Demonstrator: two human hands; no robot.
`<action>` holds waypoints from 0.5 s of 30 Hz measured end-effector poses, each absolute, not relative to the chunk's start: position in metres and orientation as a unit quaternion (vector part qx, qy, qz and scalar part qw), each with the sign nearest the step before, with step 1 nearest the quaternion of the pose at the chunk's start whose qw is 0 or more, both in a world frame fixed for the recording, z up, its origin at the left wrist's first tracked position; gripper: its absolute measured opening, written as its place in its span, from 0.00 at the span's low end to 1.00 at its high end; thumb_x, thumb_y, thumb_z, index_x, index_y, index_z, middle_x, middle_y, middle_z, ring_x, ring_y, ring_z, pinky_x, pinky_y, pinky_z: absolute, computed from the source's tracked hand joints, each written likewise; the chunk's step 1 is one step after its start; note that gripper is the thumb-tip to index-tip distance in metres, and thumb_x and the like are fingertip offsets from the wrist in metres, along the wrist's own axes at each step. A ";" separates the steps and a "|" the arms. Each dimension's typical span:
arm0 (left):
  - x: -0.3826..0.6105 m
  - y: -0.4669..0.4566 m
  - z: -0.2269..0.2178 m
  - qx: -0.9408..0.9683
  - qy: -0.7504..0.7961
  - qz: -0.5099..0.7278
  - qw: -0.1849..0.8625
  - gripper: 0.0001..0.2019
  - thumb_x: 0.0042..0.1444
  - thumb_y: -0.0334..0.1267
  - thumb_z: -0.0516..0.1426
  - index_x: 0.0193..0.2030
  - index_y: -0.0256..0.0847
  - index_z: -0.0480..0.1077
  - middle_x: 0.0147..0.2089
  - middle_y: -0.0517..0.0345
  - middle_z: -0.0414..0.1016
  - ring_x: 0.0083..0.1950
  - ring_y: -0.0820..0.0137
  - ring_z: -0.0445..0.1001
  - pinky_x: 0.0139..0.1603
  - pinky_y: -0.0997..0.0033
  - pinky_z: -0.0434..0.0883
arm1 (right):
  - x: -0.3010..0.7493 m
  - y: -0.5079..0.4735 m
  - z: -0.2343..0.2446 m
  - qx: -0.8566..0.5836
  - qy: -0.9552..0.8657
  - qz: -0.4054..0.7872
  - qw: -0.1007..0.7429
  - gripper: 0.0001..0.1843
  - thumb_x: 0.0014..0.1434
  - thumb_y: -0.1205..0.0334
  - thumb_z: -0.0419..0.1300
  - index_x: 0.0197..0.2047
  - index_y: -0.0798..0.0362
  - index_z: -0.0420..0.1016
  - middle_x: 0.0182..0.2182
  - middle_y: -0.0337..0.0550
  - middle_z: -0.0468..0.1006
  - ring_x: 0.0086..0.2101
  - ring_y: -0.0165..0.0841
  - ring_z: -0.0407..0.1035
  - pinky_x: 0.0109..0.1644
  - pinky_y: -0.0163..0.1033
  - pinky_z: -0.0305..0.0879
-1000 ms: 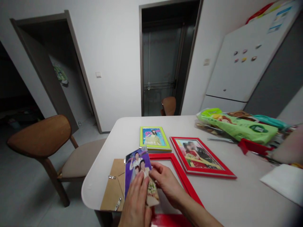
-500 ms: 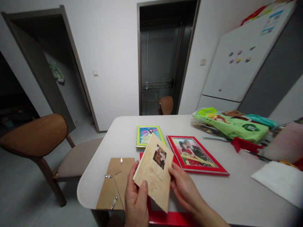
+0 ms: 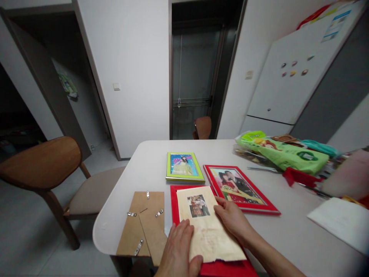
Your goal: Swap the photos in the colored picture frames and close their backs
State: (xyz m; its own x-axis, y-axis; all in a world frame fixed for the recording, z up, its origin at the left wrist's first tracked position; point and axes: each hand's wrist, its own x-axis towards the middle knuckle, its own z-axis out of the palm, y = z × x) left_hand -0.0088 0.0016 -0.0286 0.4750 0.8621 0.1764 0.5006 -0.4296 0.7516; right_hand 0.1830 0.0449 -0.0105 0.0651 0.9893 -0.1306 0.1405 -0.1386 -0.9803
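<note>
A cream printed sheet with a small picture and faint lettering lies over a red picture frame, covering most of it. My left hand rests on the sheet's lower left part, fingers stretched out. At the sheet's right edge, my right hand pinches the paper between thumb and fingers. A brown backing board with metal clips lies left of the red frame. Beyond the sheet are a lime green frame with a picture in it and a second red frame holding a photo of two people.
On the table's right side lie a green plastic package, a red object, a pink bag and a white sheet. A wooden chair stands at the left. Behind is a white fridge.
The printed sheet has come down from a tilted hold in both hands onto the red frame. My left hand has opened out flat on it, and the right has stayed at its edge.
</note>
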 end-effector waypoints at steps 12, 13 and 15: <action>0.003 0.007 -0.018 0.843 0.468 0.170 0.206 0.23 0.46 0.38 0.53 0.51 0.36 0.61 0.57 0.48 0.58 0.58 0.58 0.55 0.58 0.53 0.50 | 0.177 0.044 -0.012 -0.761 -0.635 0.019 0.127 0.16 0.54 0.56 0.43 0.34 0.54 0.69 0.29 0.49 0.73 0.30 0.39 0.69 0.29 0.38 0.57; 0.005 0.009 -0.017 0.846 0.469 0.164 0.195 0.23 0.47 0.38 0.52 0.52 0.36 0.61 0.57 0.49 0.58 0.58 0.59 0.55 0.58 0.53 0.50 | 0.175 0.044 -0.013 -0.763 -0.636 -0.001 0.114 0.16 0.55 0.56 0.43 0.35 0.54 0.68 0.31 0.49 0.72 0.30 0.38 0.69 0.28 0.37 0.57; 0.008 0.014 -0.015 0.849 0.474 0.156 0.175 0.22 0.49 0.38 0.51 0.52 0.37 0.61 0.57 0.50 0.59 0.58 0.60 0.55 0.57 0.54 0.50 | 0.172 0.043 -0.015 -0.759 -0.642 -0.031 0.103 0.16 0.55 0.56 0.43 0.39 0.54 0.66 0.33 0.48 0.71 0.30 0.38 0.69 0.27 0.37 0.56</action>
